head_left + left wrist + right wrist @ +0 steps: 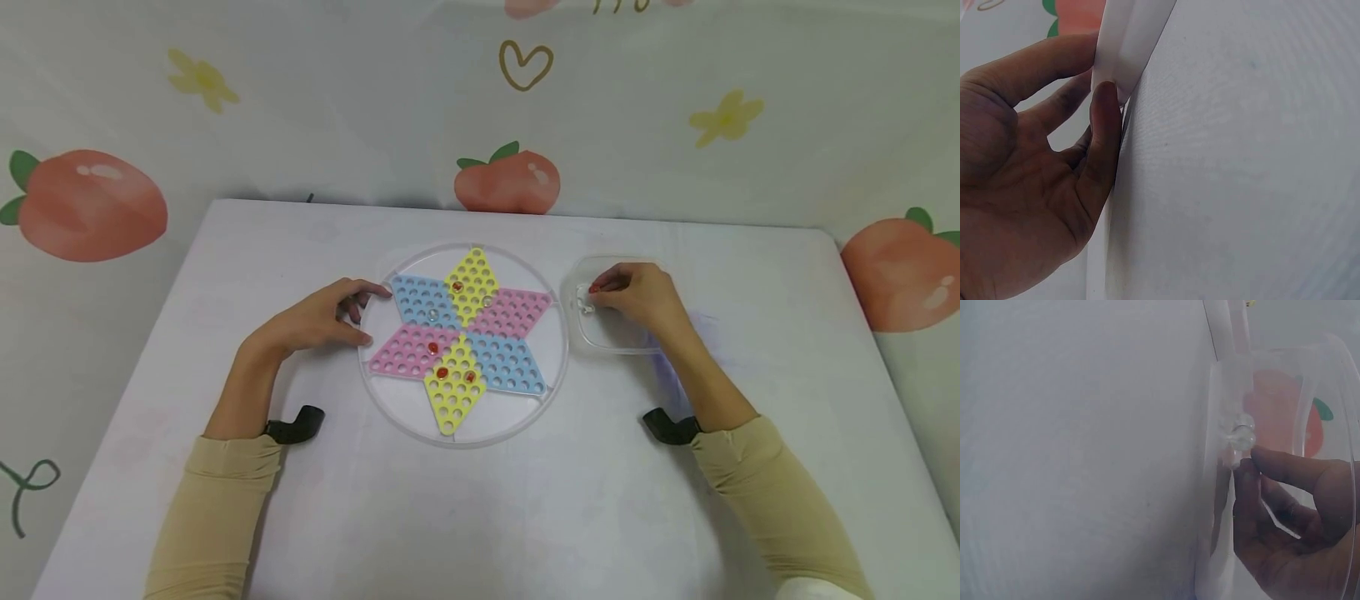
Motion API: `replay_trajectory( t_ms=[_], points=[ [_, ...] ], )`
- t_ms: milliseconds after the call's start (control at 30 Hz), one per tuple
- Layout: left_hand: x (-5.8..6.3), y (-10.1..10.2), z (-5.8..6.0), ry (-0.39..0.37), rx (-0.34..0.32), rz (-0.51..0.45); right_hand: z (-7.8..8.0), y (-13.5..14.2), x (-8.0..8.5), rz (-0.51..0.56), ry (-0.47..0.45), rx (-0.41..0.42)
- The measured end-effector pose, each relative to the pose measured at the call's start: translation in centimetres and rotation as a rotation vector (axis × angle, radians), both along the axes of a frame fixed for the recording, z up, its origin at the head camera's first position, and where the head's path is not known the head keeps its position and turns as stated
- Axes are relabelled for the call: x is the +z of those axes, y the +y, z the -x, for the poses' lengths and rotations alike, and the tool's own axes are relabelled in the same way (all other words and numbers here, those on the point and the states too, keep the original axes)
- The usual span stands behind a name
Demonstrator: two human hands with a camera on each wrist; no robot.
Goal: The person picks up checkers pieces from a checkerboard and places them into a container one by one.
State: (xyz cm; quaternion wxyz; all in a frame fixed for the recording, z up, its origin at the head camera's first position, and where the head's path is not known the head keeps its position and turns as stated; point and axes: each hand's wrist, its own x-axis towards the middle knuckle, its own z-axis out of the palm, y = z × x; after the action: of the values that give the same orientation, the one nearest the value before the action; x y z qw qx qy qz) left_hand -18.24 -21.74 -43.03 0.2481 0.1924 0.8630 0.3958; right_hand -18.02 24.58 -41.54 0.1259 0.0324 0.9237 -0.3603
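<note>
Tan sleeves (213,500): come in from near left and near right, a black mount (296,425) at each cuff.
Board (498,417): flat on the white table (465,533), a little left of its middle, between the hands; round, so no long axis of its own.
Star (517,365): one yellow tip points near, the other far, that line leaning slightly right at its far end; the blue pair runs near right to far left, the pink pair near left to far right.
Red marbles (442,373): two in near yellow, one in left pink, one in far yellow.
Left hand (318,317): thumb and fingers spread, tips at the board's left rim; how firmly they press, I cannot tell. Light contact should be enough to stop the board turning without tipping it.
Clear marbles (432,315): one in left blue, one where far yellow meets right pink, more in the box.
Box (611,349): clear plastic, just right of the board; hand and forearm cover part, so its long axis is uncertain.
Right hand (637,292): fingertips pinch what looks like a red marble (595,289), mostly hidden, over the box's left side. Best held across its middle, and lifted above the wall before any sideways travel.
Backdrop (360,125): fruit-printed cloth beyond the far edge.
</note>
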Motion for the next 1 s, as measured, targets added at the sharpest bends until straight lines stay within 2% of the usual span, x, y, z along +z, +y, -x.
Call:
replay_trajectory(
  t_ms=[267,533,700,1000],
  points=[
    [0.0,-0.1,-0.3,0.018,0.006,0.008,0.3,-0.2,-0.2,-0.046,0.011,0.046],
    [0.4,0.1,-0.6,0.006,0.024,0.0,0.3,-0.4,-0.4,-0.031,0.006,0.05],
    [0.5,0.1,-0.7,-0.001,0.022,-0.001,0.0,-0.4,-0.3,-0.011,0.009,0.015],
    [0.1,0.1,-0.2,0.014,0.006,0.007,-1.1,-0.9,1.2,0.057,0.089,-0.049]
  ],
)
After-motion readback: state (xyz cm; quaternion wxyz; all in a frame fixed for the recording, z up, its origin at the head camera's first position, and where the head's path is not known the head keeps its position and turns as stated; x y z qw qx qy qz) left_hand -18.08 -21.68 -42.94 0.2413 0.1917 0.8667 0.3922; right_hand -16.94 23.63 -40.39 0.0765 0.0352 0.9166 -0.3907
